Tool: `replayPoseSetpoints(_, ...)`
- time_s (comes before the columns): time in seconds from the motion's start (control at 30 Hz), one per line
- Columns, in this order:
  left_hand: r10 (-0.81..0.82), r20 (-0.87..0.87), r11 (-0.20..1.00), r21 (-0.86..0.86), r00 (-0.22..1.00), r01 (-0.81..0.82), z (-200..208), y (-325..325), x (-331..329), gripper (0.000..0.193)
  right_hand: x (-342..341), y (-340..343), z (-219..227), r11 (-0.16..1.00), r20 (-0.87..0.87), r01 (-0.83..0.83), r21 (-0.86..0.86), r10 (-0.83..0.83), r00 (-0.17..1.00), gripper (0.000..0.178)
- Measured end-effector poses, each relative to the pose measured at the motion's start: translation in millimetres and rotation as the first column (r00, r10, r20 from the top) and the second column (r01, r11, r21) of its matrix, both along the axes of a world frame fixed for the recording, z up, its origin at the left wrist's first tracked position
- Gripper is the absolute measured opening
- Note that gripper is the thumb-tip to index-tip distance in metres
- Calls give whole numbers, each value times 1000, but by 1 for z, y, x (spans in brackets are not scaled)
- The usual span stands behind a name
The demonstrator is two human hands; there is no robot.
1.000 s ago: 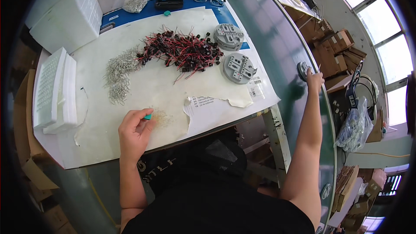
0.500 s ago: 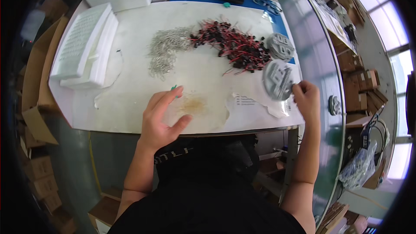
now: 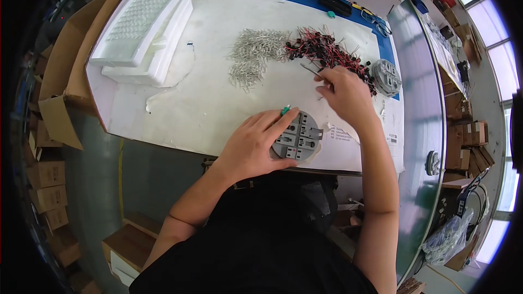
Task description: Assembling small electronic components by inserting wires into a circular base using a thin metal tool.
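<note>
My left hand (image 3: 253, 141) is closed around the left side of a round grey plastic fixture (image 3: 298, 137) near the table's front edge, thumb below and fingers above. The fixture has recessed blocks and small slots on its face. A small green piece (image 3: 286, 110) sits by the left index fingertip. My right hand (image 3: 348, 93) is pinched on a slim grey metal tool (image 3: 311, 69), whose exact kind is unclear; its tip points left. Just beyond that hand lies a pile of small black parts with red wires (image 3: 321, 46), partly covered by it.
Left of the black parts lies a heap of thin silver metal pins (image 3: 253, 54). A second round grey fixture (image 3: 387, 78) rests at the right. White foam trays (image 3: 143, 27) stand at the left beside an open cardboard box (image 3: 76, 54). A glossy partition (image 3: 425, 103) borders the right.
The view has turned, so the table appears shifted right. A round fixture has come from the right to my left hand, which now grips it. My right hand has moved to the black parts with the slim tool.
</note>
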State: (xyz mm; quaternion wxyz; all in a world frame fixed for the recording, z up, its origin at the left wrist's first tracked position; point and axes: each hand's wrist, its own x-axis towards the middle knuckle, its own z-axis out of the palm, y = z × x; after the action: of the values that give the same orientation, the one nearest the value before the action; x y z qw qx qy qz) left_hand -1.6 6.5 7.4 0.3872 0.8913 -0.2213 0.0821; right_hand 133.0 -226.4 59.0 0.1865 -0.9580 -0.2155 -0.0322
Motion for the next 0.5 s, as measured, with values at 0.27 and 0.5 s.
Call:
replayPoseSetpoints(0.27,-1,54,998,59,999,-2,-4,1,-2,102,39,-8,9,999,40,34,-40,-32,999,29)
replayPoseSetpoints(0.5,-21,66,997,76,998,16,-6,3,5,101,47,11,-4,972,18,-94,-214,100,995,29)
